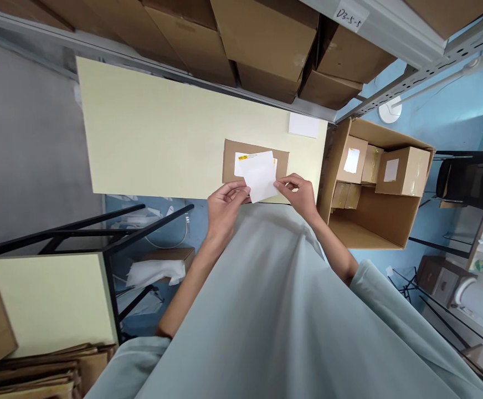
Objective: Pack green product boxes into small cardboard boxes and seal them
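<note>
Between my two hands is a white sheet (260, 176) with a small yellow mark at its upper left corner. My left hand (226, 206) pinches its lower left edge, and the fingers of my right hand (298, 192) are closed on its right edge. Beneath the sheet lies a flat brown cardboard piece (230, 161), on which part of another white label (238, 165) shows. The cardboard rests near the front edge of the pale yellow table (154, 133).
White papers (303, 125) lie at the table's back right. An open carton (374, 221) with several small boxes stands to the right. Above the table's back edge runs a metal shelf (324, 112) with cartons. Folded cardboard (46, 371) is at lower left.
</note>
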`<state>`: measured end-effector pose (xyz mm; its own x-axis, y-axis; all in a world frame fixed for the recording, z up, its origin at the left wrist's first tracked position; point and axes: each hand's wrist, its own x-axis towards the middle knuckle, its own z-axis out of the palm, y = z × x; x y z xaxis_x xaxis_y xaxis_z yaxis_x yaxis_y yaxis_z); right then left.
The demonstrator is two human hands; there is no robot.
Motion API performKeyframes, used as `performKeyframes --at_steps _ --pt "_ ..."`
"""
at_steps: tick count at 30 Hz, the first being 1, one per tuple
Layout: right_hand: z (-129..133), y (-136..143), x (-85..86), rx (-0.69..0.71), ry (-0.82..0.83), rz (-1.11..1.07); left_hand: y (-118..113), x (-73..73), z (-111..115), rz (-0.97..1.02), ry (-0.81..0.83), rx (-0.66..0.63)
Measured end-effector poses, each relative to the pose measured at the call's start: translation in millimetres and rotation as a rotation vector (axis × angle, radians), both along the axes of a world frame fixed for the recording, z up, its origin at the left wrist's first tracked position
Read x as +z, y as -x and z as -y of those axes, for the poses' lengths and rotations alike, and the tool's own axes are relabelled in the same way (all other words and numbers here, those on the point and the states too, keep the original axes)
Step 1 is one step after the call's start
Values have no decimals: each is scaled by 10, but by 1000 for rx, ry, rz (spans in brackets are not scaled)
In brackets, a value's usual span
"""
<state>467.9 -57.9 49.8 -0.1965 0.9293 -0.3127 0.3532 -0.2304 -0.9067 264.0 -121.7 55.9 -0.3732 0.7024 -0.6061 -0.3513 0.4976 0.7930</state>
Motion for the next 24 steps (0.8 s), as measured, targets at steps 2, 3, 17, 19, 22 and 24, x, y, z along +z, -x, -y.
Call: performKeyframes --at_steps 2,3,17,19,22,24 --pt "0 18 -38 -28 29 -2 1 11 -3 5 0 -13" --pt "-2 24 -53 -43 41 3 1 15 -3 8 4 -19" --pt "-95 57 58 7 -6 101 73 -317 39 -55 -71 -163" --pt "-119 52 92 33 -57 162 54 -374 39 -70 -81 -201" --pt "-177 28 109 47 -161 316 25 -452 46 -131 -83 -220" --pt "-216 15 114 40 -248 459 32 -499 58 -179 -75 -206"
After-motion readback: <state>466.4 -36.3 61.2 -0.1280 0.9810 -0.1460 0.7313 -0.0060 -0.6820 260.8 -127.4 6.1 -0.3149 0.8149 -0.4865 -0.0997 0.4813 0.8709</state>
